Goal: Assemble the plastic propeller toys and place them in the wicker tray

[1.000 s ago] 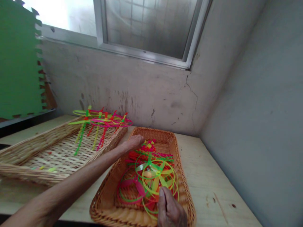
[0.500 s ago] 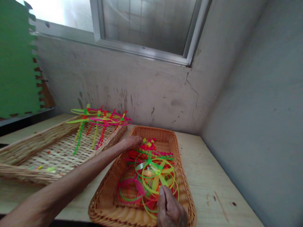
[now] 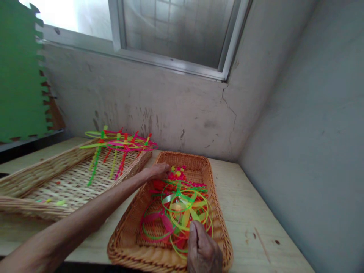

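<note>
My left hand (image 3: 159, 171) reaches over the left rim of the brown wicker basket (image 3: 223, 227). Its fingers are curled beside small yellow and pink plastic caps (image 3: 178, 173) at the far end; whatever is in them is hidden. Below these lie twisted plastic sticks (image 3: 199, 187) in pink, green and red. Ringed propeller discs, among them a yellow propeller (image 3: 189, 206) and a pink propeller (image 3: 156, 217), fill the near half. At the near right, my right hand (image 3: 204, 248) is closed, thumb on top, against the edge of the propellers; its grip's contents do not show.
On the left stands a pale wicker tray (image 3: 31, 182) with assembled twist-stick propellers (image 3: 122, 142) at its far end and small plastic bits inside. A wall and window rise behind the wooden table (image 3: 256, 223). Green foam mats (image 3: 22, 76) stand at far left.
The view has shifted slightly. Both hands stay at nearly the same places over the basket, and the propellers and sticks lie as before.
</note>
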The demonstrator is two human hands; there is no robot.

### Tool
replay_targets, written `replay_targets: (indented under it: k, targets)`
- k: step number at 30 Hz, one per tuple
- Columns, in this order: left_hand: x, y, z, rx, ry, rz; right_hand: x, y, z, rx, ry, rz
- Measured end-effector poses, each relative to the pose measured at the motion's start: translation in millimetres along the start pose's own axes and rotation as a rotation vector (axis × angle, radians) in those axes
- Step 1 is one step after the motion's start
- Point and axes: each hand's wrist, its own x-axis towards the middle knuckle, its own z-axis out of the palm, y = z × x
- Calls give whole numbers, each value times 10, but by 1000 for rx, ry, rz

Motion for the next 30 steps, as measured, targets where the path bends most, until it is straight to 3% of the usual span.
replay_targets:
  k: [4, 9, 17, 22, 24, 27, 30]
  targets:
    - [-89, -8, -20, 94, 10, 90, 11, -15, -16, 4, -31, 22]
    - [-228, 18, -81, 102, 87, 86, 26, -24, -49, -34, -73, 20]
    - [-490, 72, -301, -217, 220, -8, 10, -22, -11, -5, -142, 106]
    - [-776, 343, -209, -536, 153, 59, 83, 51, -15, 413, -277, 344]
    - [-932, 513, -125, -807, 70, 72, 156, 41, -57, 581, -301, 420]
    - [-1200, 806, -13, -1163, -94, 72, 273, -71, -151, 860, -203, 558]
    - [-1448, 1091, 66, -1235, -206, 52, 326, -236, -237, 1144, -89, 709]
